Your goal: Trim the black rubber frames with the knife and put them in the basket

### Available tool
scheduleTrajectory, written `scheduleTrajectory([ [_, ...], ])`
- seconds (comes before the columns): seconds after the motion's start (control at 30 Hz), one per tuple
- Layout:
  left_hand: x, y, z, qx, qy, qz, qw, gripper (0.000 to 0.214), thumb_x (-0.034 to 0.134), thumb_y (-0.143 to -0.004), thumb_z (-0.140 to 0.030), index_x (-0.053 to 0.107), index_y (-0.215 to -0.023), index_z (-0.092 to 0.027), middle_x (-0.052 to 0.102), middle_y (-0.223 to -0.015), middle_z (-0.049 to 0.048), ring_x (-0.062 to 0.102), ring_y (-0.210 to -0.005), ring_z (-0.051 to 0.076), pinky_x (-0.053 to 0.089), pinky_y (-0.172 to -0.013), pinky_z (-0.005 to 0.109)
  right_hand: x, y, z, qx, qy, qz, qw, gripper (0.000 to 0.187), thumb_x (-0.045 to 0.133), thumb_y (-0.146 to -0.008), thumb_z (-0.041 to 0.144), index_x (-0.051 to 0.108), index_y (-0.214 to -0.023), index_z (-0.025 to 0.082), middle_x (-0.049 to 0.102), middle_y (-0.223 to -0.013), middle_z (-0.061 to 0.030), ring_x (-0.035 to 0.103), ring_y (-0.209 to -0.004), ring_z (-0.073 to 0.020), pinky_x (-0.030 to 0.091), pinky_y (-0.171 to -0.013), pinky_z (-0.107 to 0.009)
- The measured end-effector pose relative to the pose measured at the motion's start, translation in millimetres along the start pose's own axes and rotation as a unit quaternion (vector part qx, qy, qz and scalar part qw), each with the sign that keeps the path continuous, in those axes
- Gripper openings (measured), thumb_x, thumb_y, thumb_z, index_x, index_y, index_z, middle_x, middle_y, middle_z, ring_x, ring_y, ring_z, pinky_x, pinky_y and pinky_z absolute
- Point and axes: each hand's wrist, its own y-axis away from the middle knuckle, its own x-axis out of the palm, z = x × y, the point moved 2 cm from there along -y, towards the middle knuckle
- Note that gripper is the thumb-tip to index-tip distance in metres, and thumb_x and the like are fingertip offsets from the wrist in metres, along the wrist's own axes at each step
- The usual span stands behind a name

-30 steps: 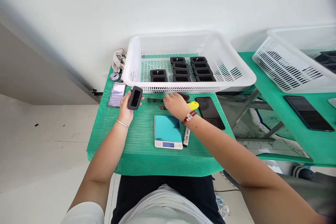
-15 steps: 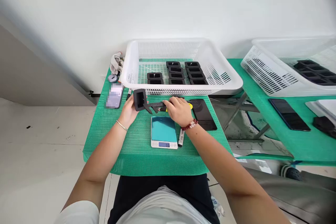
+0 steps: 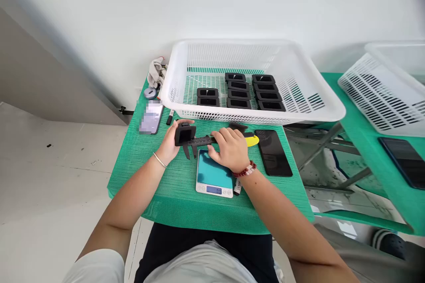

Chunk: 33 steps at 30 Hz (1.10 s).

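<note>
My left hand (image 3: 168, 145) is closed on a black rectangular part (image 3: 185, 135) with a recessed middle. In my right hand (image 3: 230, 150) is a black caliper (image 3: 199, 141), its scale face turned up and its longer jaws hanging downward. The caliper's left end meets the lower right of the part; whether the jaws grip it I cannot tell. Below both hands lies a digital scale (image 3: 214, 172) with a shiny blue-green plate. A marker (image 3: 237, 186) sits at the scale's right side, partly behind my right wrist. Past the right hand a yellow-ended tool (image 3: 252, 141) shows.
A white basket (image 3: 255, 117) behind my hands holds several similar black parts (image 3: 239, 94). Phones lie at left (image 3: 152, 116) and right (image 3: 274, 152) on the green-covered table (image 3: 149, 194). Gloves (image 3: 156, 73) are at back left. Another basket (image 3: 381, 93) stands to the right.
The view has swung left, so the table's things appear farther right. The black part has tipped in my left hand, and the caliper has turned to show its scale markings.
</note>
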Motion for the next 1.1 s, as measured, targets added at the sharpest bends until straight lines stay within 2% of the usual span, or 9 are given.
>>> scheduleTrajectory([
  [0.17, 0.5, 1, 3, 0.0, -0.031, 0.009, 0.999, 0.056, 0.049, -0.081, -0.067, 0.067, -0.098, -0.017, 0.061, -0.079, 0.0041, 0.06, -0.069, 0.015, 0.051, -0.065, 0.028, -7, 4, 4, -0.001, -0.04, -0.034, 0.999, 0.03, 0.044, -0.085, 0.031, 0.056, -0.104, 0.01, 0.062, -0.08, -0.0074, 0.05, -0.07, -0.0197, 0.032, -0.063, -0.033],
  [0.27, 2.0, 2, 5, 0.033, -0.045, 0.03, 0.998, 0.076, 0.049, -0.065, -0.082, 0.065, -0.104, -0.018, 0.06, -0.08, 0.0043, 0.059, -0.069, 0.017, 0.05, -0.062, 0.029, -10, 5, 5, -0.01, -0.065, -0.042, 0.997, 0.035, 0.044, -0.085, 0.026, 0.051, -0.114, 0.007, 0.065, -0.087, -0.01, 0.054, -0.073, -0.0202, 0.036, -0.066, -0.033],
  [0.33, 3.2, 4, 4, 0.046, -0.061, 0.046, 0.996, 0.083, 0.055, -0.057, -0.084, 0.062, -0.11, -0.02, 0.06, -0.082, 0.0042, 0.059, -0.069, 0.017, 0.05, -0.062, 0.03, -11, 5, 5, -0.009, -0.07, -0.043, 0.997, 0.038, 0.044, -0.085, 0.025, 0.049, -0.118, 0.007, 0.065, -0.089, -0.0106, 0.055, -0.073, -0.0206, 0.038, -0.066, -0.034],
  [0.43, 4.5, 5, 2, 0.029, -0.1, 0.044, 0.994, 0.065, 0.071, -0.064, -0.065, 0.062, -0.11, -0.02, 0.061, -0.088, 0.0049, 0.061, -0.078, 0.018, 0.049, -0.066, 0.028, -11, 6, 3, -0.002, -0.074, -0.039, 0.997, 0.039, 0.044, -0.086, 0.025, 0.047, -0.121, 0.008, 0.066, -0.09, -0.0109, 0.056, -0.074, -0.0212, 0.039, -0.065, -0.034],
  [0.5, 5.7, 4, 2, 0.021, -0.113, 0.032, 0.993, 0.052, 0.071, -0.07, -0.057, 0.063, -0.106, -0.019, 0.062, -0.09, 0.0059, 0.062, -0.084, 0.02, 0.049, -0.069, 0.029, -12, 7, 2, 0.005, -0.073, -0.03, 0.997, 0.037, 0.043, -0.086, 0.025, 0.049, -0.119, 0.009, 0.067, -0.09, -0.0107, 0.057, -0.074, -0.0213, 0.039, -0.065, -0.034],
  [0.63, 8.5, 2, 2, 0.074, -0.099, 0.002, 0.992, 0.058, 0.048, -0.076, -0.073, 0.06, -0.101, -0.022, 0.066, -0.09, 0.007, 0.064, -0.087, 0.022, 0.051, -0.076, 0.035, -15, 11, 1, 0.02, -0.071, -0.025, 0.997, 0.033, 0.048, -0.088, 0.03, 0.056, -0.112, 0.009, 0.068, -0.084, -0.0089, 0.058, -0.072, -0.02, 0.041, -0.066, -0.033],
  [0.77, 9.2, 1, 2, 0.127, -0.112, -0.029, 0.985, 0.063, 0.035, -0.076, -0.079, 0.059, -0.1, -0.025, 0.064, -0.095, 0.0069, 0.062, -0.087, 0.02, 0.051, -0.075, 0.032, -17, 12, -1, 0.024, -0.068, 0.004, 0.997, 0.028, 0.05, -0.089, 0.034, 0.064, -0.099, 0.013, 0.067, -0.077, -0.0055, 0.056, -0.068, -0.018, 0.04, -0.064, -0.032],
  [0.93, 9.6, 2, 2, 0.102, -0.115, -0.051, 0.987, 0.059, 0.035, -0.079, -0.075, 0.057, -0.103, -0.026, 0.064, -0.092, 0.0063, 0.062, -0.088, 0.02, 0.051, -0.069, 0.03, -19, 12, -7, 0.032, -0.095, 0.04, 0.994, 0.03, 0.047, -0.093, 0.036, 0.068, -0.096, 0.015, 0.066, -0.076, -0.0044, 0.054, -0.066, -0.0158, 0.037, -0.062, -0.03],
  [1.1, 8.7, 4, 2, 0.065, -0.063, -0.064, 0.994, 0.055, 0.045, -0.081, -0.07, 0.056, -0.112, -0.026, 0.066, -0.106, 0.0078, 0.061, -0.107, 0.023, 0.051, -0.082, 0.034, -19, 13, -16, 0.063, -0.102, 0.046, 0.992, 0.034, 0.047, -0.093, 0.04, 0.068, -0.101, 0.014, 0.067, -0.078, -0.0057, 0.056, -0.068, -0.0166, 0.038, -0.064, -0.03],
])
